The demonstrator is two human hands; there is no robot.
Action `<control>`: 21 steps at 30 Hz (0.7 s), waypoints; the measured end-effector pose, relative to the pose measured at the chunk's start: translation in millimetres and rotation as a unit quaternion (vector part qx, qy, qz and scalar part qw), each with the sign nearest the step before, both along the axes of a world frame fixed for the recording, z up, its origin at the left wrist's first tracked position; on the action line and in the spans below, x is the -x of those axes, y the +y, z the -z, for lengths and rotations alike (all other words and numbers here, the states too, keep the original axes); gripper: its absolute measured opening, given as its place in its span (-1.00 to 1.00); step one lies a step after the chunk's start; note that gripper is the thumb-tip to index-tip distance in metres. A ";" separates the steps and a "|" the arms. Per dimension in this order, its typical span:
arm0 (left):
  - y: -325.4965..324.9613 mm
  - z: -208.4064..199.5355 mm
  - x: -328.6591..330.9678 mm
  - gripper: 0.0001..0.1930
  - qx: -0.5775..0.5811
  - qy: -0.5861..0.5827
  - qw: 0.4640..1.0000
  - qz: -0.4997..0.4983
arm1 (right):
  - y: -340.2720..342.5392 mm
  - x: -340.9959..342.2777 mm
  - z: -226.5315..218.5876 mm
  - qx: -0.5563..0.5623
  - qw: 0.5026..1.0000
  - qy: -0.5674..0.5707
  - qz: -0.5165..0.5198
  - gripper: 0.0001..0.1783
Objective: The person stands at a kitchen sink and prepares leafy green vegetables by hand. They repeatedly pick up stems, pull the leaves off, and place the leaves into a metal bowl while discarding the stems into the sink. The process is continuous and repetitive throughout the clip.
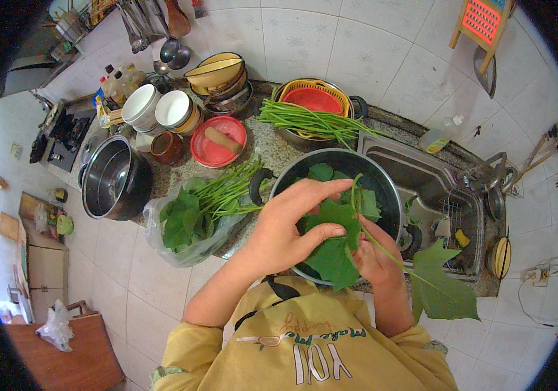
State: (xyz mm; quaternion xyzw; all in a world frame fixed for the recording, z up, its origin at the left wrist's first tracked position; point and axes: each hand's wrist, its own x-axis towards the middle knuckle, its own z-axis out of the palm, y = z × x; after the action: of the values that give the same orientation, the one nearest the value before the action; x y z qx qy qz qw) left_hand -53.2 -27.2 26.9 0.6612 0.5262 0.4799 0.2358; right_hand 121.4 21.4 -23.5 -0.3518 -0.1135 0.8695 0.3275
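Observation:
Both my hands are together over a large dark pot (391, 207) with loose green leaves (321, 172) inside. Between the thumb and fingers of my left hand (284, 227) is a broad green leaf (332, 255), and a thin curled stem rises by the fingertips. My right hand (381, 257) is closed just beside it, on the stem of a second leaf (446, 287), which hangs out to the right past the pot's edge. The right fingertips are partly hidden behind the first leaf. Left of the pot, a clear plastic bag (195, 253) holds leafy stalks (230, 189).
Long green stems (311, 120) lie across a pot with yellow and red baskets behind. A metal sink (422, 171) stands right, holding a yellow sponge (462, 238). To the left are a deep empty pot (115, 179), a red basket (202, 144) and white bowls (141, 104).

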 end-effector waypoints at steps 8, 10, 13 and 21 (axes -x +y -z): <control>11.2 -16.6 5.6 -0.60 0.026 0.013 0.990 0.139 | -3.0 -10.9 11.7 -0.063 0.992 -0.104 -0.025 -0.76; 14.3 -15.9 -1.4 -0.70 0.076 -0.015 0.981 0.178 | -4.3 -19.5 23.1 -0.076 0.990 -0.115 -0.018 -0.76; 17.7 -4.4 -11.2 -0.79 0.140 -0.067 0.967 0.200 | -5.0 -26.5 2.0 0.037 0.999 -0.017 0.014 -0.76; 43.9 9.1 -50.2 -0.90 0.120 -0.226 0.959 0.122 | -7.3 -61.8 6.9 0.153 0.930 0.324 0.084 -0.78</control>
State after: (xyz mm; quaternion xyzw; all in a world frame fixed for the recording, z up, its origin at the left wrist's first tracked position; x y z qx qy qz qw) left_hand -2.9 16.7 17.7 0.5619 0.4281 0.5176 0.4828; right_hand 183.2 14.1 -30.4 -0.1048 0.1634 0.9123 0.3607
